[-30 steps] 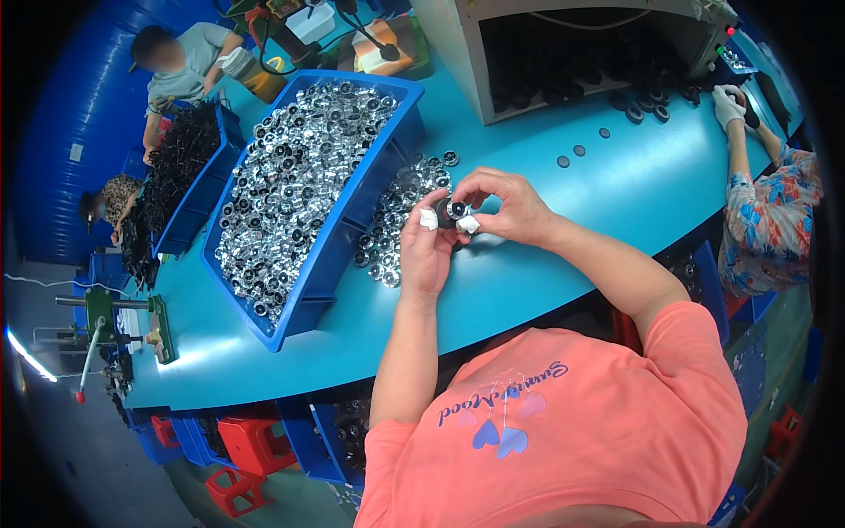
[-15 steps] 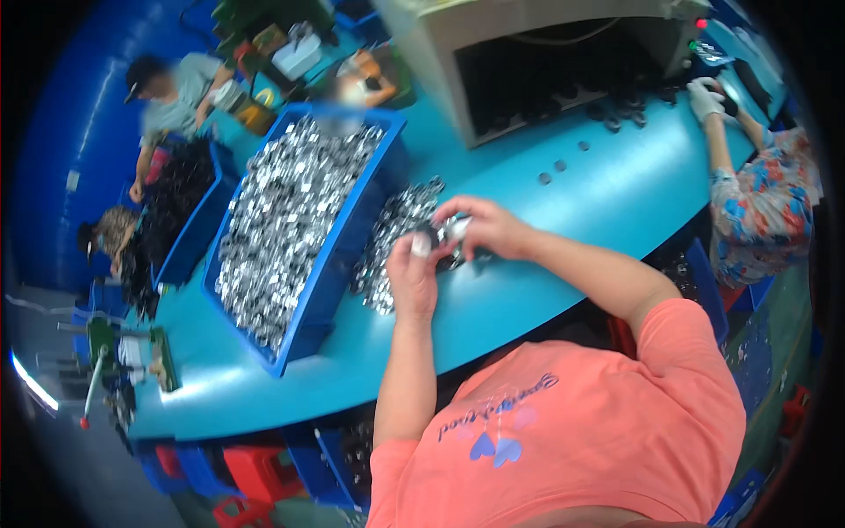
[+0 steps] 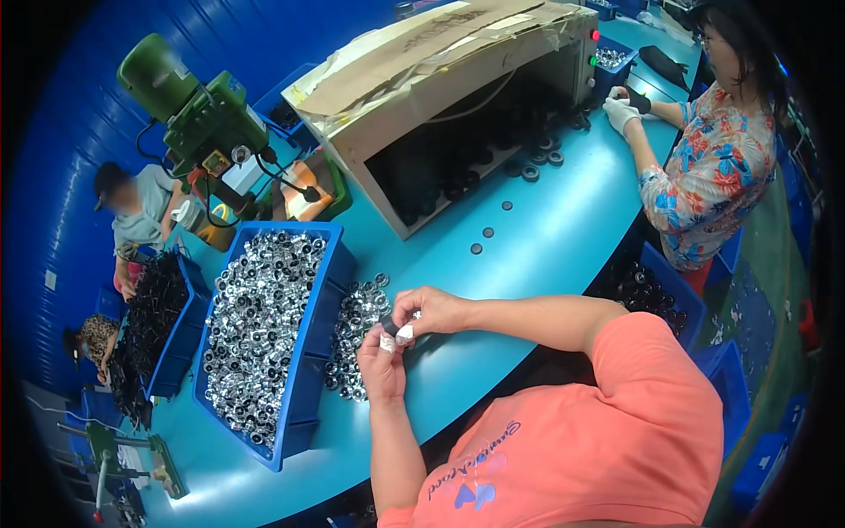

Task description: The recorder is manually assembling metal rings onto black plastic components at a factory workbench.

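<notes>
My left hand [image 3: 381, 371] and my right hand [image 3: 433, 311] meet above the teal table, fingers closed around a small black part [image 3: 389, 326]. Its shape is mostly hidden by the fingertips. White tape wraps fingers on both hands. Just beneath and beside them lies a loose pile of small shiny metal ring-shaped pieces with dark centres [image 3: 356, 319]. Left of that pile stands a blue bin [image 3: 305, 387], heaped with the same sort of metal pieces [image 3: 264, 330].
A box-like machine [image 3: 348, 163] has black rings [image 3: 530, 172] spilling from its opening. Three small dark discs [image 3: 488, 232] lie on the table [image 3: 546, 242]. A green press [image 3: 207, 123] stands behind the bin. One co-worker [image 3: 713, 172] sits right, others left, near a bin of black parts [image 3: 158, 299].
The whole view has shifted and turned, bringing the green press and more of the machine into sight. Both hands remain together on the small black part, fingers drawn closer.
</notes>
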`<state>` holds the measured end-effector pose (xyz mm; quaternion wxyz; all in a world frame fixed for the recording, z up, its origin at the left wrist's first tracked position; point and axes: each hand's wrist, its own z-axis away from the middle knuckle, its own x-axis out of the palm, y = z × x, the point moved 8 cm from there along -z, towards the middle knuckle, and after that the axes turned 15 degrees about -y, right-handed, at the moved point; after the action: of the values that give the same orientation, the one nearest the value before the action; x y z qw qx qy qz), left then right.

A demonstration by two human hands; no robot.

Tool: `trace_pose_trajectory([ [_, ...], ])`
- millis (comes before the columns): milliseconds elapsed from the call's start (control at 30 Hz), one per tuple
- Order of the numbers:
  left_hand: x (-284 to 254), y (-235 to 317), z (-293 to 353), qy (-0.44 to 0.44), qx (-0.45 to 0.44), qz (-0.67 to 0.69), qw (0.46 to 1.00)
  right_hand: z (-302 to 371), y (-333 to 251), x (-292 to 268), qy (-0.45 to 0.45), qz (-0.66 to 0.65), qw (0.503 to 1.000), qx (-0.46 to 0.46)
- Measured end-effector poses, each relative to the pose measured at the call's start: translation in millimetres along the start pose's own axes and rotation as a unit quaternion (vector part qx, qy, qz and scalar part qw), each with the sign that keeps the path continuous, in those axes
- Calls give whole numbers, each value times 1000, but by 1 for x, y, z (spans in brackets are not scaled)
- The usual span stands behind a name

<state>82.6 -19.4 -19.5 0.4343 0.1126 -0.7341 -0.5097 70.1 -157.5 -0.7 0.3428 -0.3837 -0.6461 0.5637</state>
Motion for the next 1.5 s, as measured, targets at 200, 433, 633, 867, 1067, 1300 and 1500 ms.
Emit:
trace_pose_trajectory([
  [200, 2, 0, 2, 2, -10, 9, 1000, -1, 6, -1, -15, -4, 999, 38],
  [433, 0, -1, 0, -4, -4, -5, 1000, -2, 14, -5, -30, -39, 998, 42],
  [633, 1, 7, -1, 0, 30, -102, 994, 0, 28, -5, -39, -137, 984, 102],
  [867, 4, 16, -1, -2, 78, -228, 971, 0, 23, -6, -10, -136, 987, 85],
  [1067, 4, 11, 1, -17, 41, -176, 983, 1, 14, -10, -1, -178, 980, 84],
  [1300, 5, 2, 3, -2, -16, -15, 1000, -2, 7, -1, -19, -207, 974, 95],
  [1500, -1, 3, 3, -12, -16, -121, 992, -1, 0, -12, 10, -65, 995, 71],
])
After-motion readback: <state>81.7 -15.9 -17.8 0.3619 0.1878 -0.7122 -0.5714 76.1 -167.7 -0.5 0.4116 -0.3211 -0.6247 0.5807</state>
